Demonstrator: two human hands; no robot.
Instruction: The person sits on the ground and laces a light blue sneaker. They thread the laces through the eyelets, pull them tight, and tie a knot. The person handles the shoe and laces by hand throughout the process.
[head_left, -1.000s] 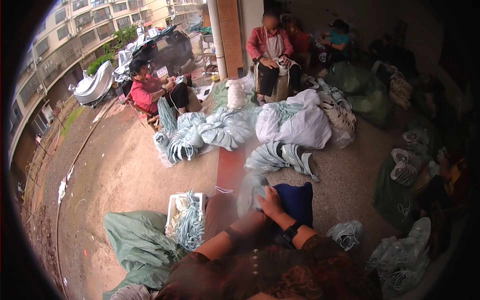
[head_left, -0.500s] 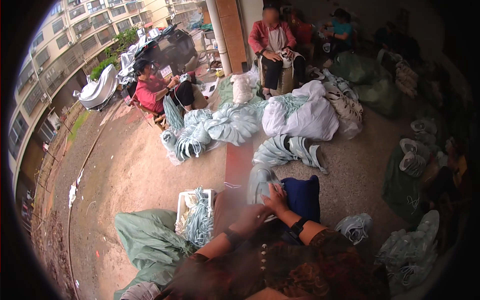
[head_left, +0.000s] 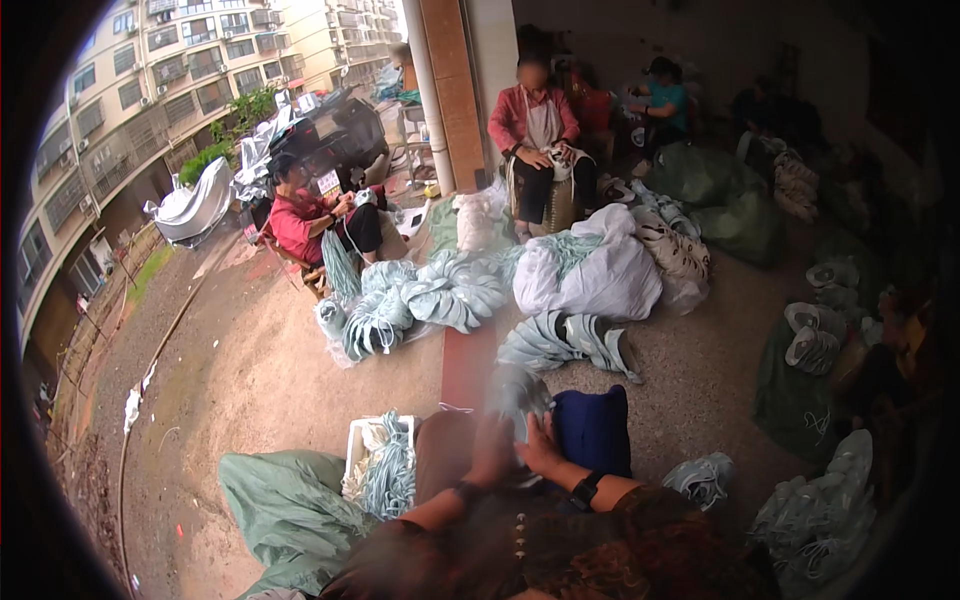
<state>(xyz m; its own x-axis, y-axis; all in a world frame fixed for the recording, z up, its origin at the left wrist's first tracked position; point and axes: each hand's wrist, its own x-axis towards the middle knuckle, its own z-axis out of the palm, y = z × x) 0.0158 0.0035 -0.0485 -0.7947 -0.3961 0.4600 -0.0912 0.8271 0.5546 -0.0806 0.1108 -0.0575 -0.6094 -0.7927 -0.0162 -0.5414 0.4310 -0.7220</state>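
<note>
Just beyond my lap a pale grey-blue shoe upper (head_left: 518, 388) points away from me, partly blurred by a smudge in the view. My right hand (head_left: 542, 446) is on its near right side, fingers closed against it. Close by on the left, my left hand (head_left: 490, 455) is at the near end of the upper; its fingers are smeared, so their grip does not show. A navy blue cushion or bundle (head_left: 592, 430) lies right of the upper, and a brown surface (head_left: 442, 455) shows to the left. Both wrists wear dark bands.
A white box (head_left: 353, 450) of pale laces stands left, beside a green sack (head_left: 280, 510). Ahead lie rows of stacked uppers (head_left: 560, 340) and a white sack (head_left: 590, 270). More uppers (head_left: 820, 505) are at right. Seated people (head_left: 540, 120) work farther off.
My left hand has moved up to the near end of the upper, beside my right hand. My right hand stays on the upper. The whole view has tilted, shifting the scene slightly downward.
</note>
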